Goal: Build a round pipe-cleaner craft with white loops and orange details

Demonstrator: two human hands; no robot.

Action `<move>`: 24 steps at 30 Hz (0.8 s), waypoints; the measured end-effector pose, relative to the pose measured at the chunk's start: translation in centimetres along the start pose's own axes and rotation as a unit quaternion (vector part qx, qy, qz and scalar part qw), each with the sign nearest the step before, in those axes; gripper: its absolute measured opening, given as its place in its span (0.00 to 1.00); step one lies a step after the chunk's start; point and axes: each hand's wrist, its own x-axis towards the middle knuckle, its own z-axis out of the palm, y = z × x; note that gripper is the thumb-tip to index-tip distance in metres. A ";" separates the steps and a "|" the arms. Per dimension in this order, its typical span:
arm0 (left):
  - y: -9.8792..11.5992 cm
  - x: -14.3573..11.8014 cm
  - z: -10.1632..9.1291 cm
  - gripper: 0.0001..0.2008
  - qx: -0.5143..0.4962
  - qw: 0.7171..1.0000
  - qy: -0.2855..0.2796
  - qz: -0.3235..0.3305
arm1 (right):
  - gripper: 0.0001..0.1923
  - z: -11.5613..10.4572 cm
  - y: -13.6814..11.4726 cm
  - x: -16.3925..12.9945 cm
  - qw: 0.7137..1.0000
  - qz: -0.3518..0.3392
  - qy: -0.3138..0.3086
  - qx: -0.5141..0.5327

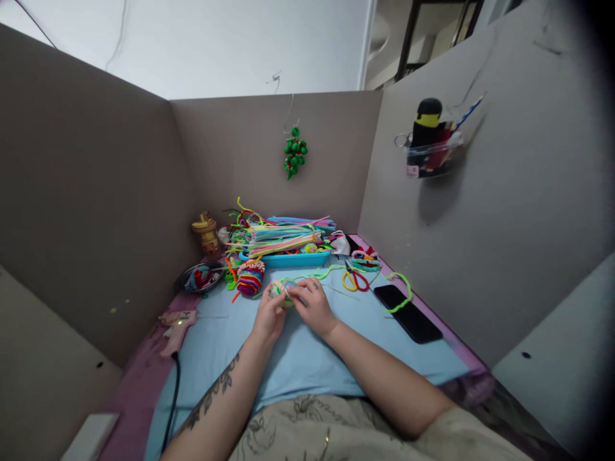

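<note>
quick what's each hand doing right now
Left hand: closed on the small coiled pipe-cleaner piece, fingers pinching it.
Right hand: fingers curled onto the same piece from the other side.

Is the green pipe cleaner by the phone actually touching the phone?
Touching. The head view shows the green pipe cleaner looping over the phone, crossing its top corner with no gap visible.

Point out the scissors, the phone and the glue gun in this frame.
scissors (355, 280), head view, on the yellow and red handle loops.
phone (407, 313), head view, middle of its dark screen.
glue gun (175, 328), head view, on its pink body.
</note>
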 end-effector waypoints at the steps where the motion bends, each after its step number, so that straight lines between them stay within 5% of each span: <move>1: 0.0 0.0 0.0 0.22 0.000 1.000 0.000 -0.001 | 0.07 0.0 0.0 0.0 1.000 0.000 -0.003 -0.001; 24: -0.3 0.1 -0.5 0.29 0.013 1.000 -0.010 0.003 | 0.08 0.0 0.7 0.0 1.000 0.010 -0.020 -0.009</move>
